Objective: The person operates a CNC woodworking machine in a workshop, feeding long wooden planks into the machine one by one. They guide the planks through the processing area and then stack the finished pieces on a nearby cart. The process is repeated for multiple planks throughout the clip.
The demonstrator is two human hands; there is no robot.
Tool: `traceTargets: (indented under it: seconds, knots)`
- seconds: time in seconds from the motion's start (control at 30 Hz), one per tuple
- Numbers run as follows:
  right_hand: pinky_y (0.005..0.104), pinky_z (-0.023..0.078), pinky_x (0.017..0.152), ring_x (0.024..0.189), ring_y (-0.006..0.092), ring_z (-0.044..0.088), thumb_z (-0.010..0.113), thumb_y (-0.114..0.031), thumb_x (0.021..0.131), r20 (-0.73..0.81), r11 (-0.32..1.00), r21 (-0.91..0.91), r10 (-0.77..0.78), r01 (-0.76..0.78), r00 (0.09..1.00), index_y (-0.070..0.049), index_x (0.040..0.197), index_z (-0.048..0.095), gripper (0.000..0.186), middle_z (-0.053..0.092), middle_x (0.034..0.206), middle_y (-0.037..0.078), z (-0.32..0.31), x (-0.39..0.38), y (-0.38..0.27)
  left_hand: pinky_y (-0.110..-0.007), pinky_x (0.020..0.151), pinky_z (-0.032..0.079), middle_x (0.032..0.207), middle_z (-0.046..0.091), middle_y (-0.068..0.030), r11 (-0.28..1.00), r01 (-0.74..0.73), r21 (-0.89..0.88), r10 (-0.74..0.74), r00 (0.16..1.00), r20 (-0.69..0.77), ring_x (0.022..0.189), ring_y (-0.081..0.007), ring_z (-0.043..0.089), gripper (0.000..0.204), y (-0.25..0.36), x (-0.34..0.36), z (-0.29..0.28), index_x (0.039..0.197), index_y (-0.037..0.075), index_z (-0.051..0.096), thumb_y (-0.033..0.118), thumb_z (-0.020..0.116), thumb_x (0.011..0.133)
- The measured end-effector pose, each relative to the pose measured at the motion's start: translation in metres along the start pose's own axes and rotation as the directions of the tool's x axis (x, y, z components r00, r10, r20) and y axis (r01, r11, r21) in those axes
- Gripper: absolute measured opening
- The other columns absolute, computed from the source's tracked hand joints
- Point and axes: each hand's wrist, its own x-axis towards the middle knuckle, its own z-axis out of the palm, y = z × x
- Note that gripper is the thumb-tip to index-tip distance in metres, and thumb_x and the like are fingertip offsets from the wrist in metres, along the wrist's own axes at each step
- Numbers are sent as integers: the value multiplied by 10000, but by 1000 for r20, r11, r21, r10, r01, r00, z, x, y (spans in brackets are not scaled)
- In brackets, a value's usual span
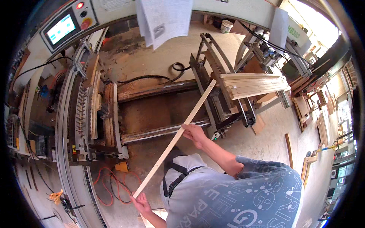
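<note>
A long, thin, pale wooden strip [161,159] runs aslant across the middle of the view, with a few small dark holes or marks along it. My right hand [194,135] grips it near its middle, thumb and fingers closed about it. At its lower end my left hand [142,204] holds the strip from beneath. The upper end hangs in front of a stack of similar pale strips [254,86] lying on a metal rack [215,57].
On the left stands a machine with a long metal rail [65,125] and a lit control screen [61,29]. Paper sheets [164,21] hang at the top. Metal crossbars [163,133] span the space ahead. An orange cord [110,186] lies on the floor; a white bucket [226,26] stands far back.
</note>
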Motion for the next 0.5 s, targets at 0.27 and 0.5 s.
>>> traceTargets:
  seconds: [0.27,0.5]
  knots:
    - [289,507,885,917,142,622,705,-276,899,40,999,45,-4,2,999,-40,1046,649,283,653,978,39,-60,5,-34,-403,1066,413,1293,589,-150,992,-74,104,67,995,71,1223,-290,537,548,-33,-31,31,1347,29,507,423,571,971]
    - [275,500,803,878,123,608,714,-254,893,-127,961,232,-120,147,985,-23,1054,639,291,646,970,30,-205,16,-122,-442,1034,448,1300,570,-179,953,-19,303,-34,985,168,1208,-298,530,534,-148,-56,197,1343,23,509,364,626,949]
